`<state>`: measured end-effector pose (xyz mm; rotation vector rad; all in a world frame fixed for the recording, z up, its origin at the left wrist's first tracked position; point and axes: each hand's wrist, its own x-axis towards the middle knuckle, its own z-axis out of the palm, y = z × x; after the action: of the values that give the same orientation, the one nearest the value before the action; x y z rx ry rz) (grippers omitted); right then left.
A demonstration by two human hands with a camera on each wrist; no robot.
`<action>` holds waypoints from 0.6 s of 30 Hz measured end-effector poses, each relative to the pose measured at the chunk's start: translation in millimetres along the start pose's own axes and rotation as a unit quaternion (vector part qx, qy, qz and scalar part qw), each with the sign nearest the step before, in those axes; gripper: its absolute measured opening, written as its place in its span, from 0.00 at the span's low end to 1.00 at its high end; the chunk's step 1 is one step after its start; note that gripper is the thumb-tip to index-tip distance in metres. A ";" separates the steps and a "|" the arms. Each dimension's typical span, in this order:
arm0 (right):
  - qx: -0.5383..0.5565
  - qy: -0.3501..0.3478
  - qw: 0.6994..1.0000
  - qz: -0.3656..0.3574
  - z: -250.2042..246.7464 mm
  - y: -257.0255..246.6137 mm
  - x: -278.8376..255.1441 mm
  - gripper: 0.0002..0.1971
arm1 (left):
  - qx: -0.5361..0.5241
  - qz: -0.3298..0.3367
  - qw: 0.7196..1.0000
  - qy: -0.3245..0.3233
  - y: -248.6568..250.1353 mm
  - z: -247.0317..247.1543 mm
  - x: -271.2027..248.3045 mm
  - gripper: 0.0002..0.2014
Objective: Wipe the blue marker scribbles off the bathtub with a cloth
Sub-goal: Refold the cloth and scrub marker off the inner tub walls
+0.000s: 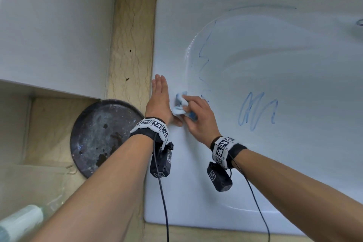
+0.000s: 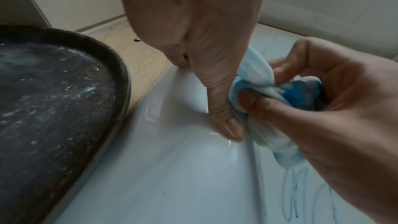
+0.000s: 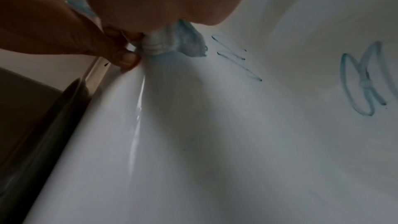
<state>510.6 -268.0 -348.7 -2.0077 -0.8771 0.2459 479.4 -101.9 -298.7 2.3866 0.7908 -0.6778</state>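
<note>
Marbled beige floor [image 1: 129, 31] under dark round tray [image 1: 98, 135]

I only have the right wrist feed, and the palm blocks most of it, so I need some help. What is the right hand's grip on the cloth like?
Observer: The right hand grips the bunched cloth, thumb and curled fingers around it.
Operator: What is the left hand doing?
Observer: The left hand lies flat on the bathtub rim, fingers straight, beside the cloth.
Operator: Any marks beyond my view?
Observer: Yes, a long faint line runs along the far rim.
</note>
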 end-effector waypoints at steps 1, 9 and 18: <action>0.000 -0.002 1.000 -0.002 0.9 2.3 -0.4 0.08 | -0.002 0.000 1.000 0.001 0.1 0.5 -0.1 0.81; 0.009 0.034 0.996 -0.083 6.9 16.4 2.1 0.07 | 0.018 0.000 1.000 -0.009 0.2 1.0 2.2 0.82; -0.014 0.144 0.989 0.041 12.2 42.0 134.4 0.14 | 0.057 -0.015 0.998 -0.011 4.5 -0.3 0.3 0.84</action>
<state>623.1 -184.6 -368.1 -2.0437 -0.6197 -0.0134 482.6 -104.6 -297.2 2.4690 0.7995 -0.7778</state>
